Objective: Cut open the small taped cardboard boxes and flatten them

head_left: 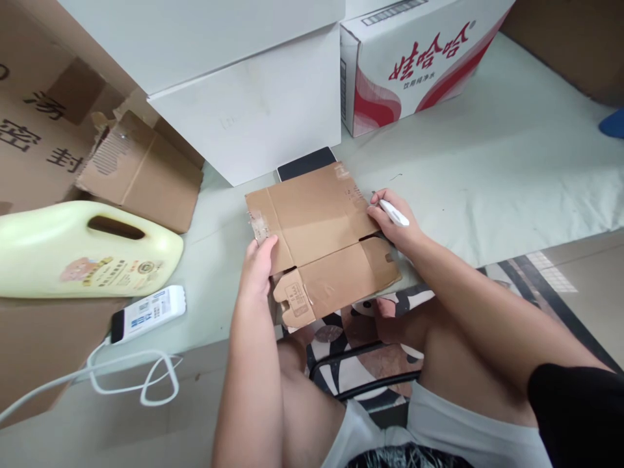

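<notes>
A flattened brown cardboard box (316, 214) lies across the front edge of the table, its lower flap (346, 276) reaching past the edge over my lap. Holding its left side is my left hand (257, 263), thumb on top and the other fingers mostly hidden. At the right edge of the cardboard, my right hand (392, 218) is closed around a white-handled utility knife (394, 213). A small dark tip shows by the index finger. Whether the tip touches the cardboard I cannot tell. Clear tape and creases mark the cardboard's left end.
Behind the cardboard lie a dark flat device (307, 164) and large white boxes (253, 110). A white and red carton (424, 65) stands at the back right. To the left are an open brown box (146, 169), a pale yellow jug (88, 250) and a white power strip (149, 315) with its cord.
</notes>
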`<control>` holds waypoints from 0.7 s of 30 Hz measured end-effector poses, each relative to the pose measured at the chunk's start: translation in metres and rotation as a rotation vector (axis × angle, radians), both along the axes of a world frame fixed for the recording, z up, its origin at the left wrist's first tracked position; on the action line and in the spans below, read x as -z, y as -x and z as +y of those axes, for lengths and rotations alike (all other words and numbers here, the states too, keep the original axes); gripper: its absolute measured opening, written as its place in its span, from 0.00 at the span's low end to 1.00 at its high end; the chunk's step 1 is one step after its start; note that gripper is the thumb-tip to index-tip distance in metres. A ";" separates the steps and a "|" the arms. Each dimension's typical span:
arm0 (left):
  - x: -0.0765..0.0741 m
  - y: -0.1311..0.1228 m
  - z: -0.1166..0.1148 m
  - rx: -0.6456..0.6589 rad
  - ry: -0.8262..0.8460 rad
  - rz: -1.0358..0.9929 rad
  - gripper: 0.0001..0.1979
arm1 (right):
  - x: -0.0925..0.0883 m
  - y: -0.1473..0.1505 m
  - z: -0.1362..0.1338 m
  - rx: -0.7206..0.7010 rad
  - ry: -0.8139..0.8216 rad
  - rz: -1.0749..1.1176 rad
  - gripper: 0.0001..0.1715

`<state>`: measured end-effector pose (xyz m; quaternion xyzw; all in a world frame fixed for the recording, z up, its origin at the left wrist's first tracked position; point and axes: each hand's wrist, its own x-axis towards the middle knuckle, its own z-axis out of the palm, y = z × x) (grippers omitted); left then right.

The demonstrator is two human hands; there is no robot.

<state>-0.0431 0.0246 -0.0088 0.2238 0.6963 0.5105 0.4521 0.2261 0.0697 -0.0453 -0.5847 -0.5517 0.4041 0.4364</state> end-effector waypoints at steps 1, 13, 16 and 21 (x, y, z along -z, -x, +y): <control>0.000 0.000 0.000 -0.002 0.000 0.000 0.08 | 0.000 0.000 0.000 -0.007 -0.004 -0.009 0.11; 0.001 0.000 0.000 0.001 0.003 0.001 0.10 | -0.001 0.000 0.001 -0.026 -0.005 -0.027 0.11; 0.001 -0.001 0.000 0.001 0.003 0.007 0.11 | -0.002 0.000 0.001 -0.021 -0.012 -0.042 0.10; 0.001 -0.003 -0.001 -0.009 0.000 0.001 0.10 | -0.003 0.000 0.001 -0.029 -0.020 -0.085 0.09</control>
